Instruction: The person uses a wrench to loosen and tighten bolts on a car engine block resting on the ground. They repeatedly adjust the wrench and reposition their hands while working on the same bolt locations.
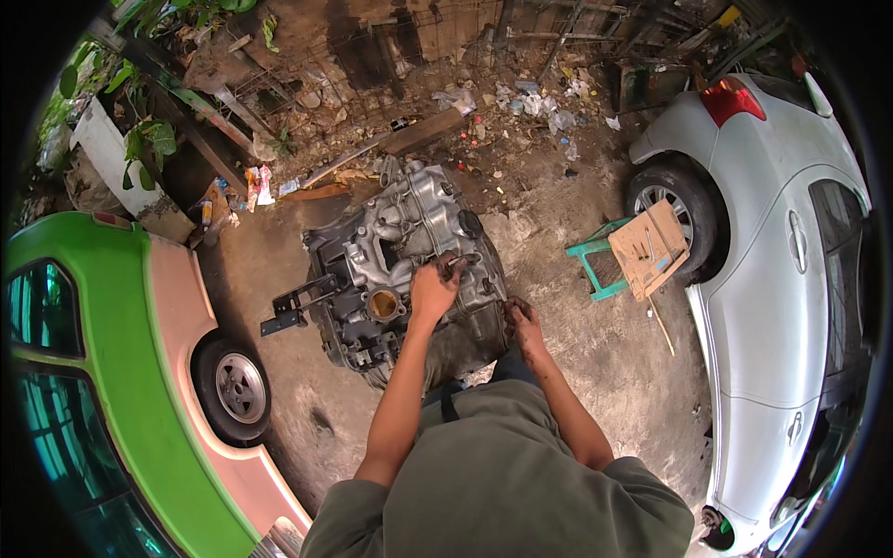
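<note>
1. A green and pink car (112, 372) stands far out to the left of both hands, its rear wheel (237, 386) well below and left of the left hand.
2. A black bracket (298, 305) juts from the engine's left side, left of the left hand and well apart from it.
3. The grey engine block (400, 251) sits on the dirt floor (595, 363) under both hands, straight ahead of the person.
4. The left hand (433, 290) rests on top of the engine, fingers curled narrowly around a small part at the fingertips; what that part is cannot be told.
5. The right hand (523, 323) touches the engine's right edge, just right of and below the left hand; fingers bent, grip unclear.
6. A teal stool (595, 265) carrying a cardboard piece (649, 246) stands to the right of the right hand, well apart.
7. A silver car (781, 279) lies farthest right.
</note>
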Demonstrator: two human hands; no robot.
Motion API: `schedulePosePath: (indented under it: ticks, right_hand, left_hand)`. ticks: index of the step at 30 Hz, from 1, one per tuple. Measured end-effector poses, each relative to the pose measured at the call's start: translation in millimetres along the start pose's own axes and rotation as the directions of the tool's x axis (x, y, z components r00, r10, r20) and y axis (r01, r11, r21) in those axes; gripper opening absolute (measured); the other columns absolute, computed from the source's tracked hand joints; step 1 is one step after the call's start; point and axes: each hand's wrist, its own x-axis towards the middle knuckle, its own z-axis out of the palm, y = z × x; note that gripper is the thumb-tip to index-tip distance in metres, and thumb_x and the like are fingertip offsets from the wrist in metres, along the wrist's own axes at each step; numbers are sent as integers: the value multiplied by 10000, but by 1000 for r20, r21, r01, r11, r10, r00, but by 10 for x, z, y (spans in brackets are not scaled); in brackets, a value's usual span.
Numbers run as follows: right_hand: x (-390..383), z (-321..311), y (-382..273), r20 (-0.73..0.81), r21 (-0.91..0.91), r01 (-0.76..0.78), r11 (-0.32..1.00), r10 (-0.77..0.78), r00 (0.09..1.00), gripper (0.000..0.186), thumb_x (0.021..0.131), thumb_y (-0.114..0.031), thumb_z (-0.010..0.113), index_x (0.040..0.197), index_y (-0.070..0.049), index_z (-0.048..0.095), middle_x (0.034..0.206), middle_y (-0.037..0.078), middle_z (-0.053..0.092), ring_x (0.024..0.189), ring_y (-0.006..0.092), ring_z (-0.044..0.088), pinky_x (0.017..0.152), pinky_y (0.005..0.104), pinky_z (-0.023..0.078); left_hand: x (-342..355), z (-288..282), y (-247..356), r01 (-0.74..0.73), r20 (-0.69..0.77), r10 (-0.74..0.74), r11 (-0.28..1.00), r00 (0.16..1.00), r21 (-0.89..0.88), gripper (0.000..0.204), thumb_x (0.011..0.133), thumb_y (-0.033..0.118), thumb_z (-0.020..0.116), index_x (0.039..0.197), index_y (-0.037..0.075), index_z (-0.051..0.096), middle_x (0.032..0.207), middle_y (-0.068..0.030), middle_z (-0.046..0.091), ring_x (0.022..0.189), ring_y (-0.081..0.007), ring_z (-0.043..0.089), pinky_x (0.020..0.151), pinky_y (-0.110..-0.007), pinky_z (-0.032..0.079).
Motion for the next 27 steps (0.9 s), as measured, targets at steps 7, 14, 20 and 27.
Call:
schedulePosePath:
  ticks: [7, 14, 20, 27]
  right_hand:
    - [869, -108, -491, 139, -11, -36, 999, 37, 990, 246, 1013, -305, 572, 973, -71, 636, 669, -76, 382, 575, 43, 337, 522, 237, 282]
    - [1895, -379, -1097, 523, -269, 70, 961, 85, 848, 219, 1040, -278, 551, 1097, -89, 648, 707, -61, 406, 617, 52, 357, 559, 250, 307]
    - [2405, -557, -1542, 633, -433, 182, 883, 154, 759, 215, 1041, -232, 527, 1077, -68, 662, 709, -43, 419, 637, 70, 372, 597, 278, 329]
    - [2804, -374, -1610, 672, -472, 195, 860, 208, 711, 226, 1015, -249, 558, 1061, -67, 683, 819, -39, 552, 699, 85, 392, 652, 274, 331]
  left_hand:
    - [-40, -2, 140, 32, -94, -35, 999, 995, -40, 354, 915, 334, 675, 1041, 5, 709, 624, -132, 592, 569, -264, 575, 603, -368, 469]
    - [21, 267, 537, 220, -443, -233, 972, 866, -81, 152, 873, 170, 649, 952, 42, 676, 831, -183, 684, 797, -391, 659, 722, -450, 514]
    - [116, 633, 868, 423, -616, -342, 906, 710, -14, 181, 840, 163, 679, 984, 59, 643, 998, -188, 634, 934, -444, 610, 808, -493, 505]
    - [299, 915, 1041, 641, -658, -415, 756, 628, 135, 428, 861, 382, 680, 1184, 105, 637, 1202, -221, 594, 1215, -451, 494, 1067, -583, 342]
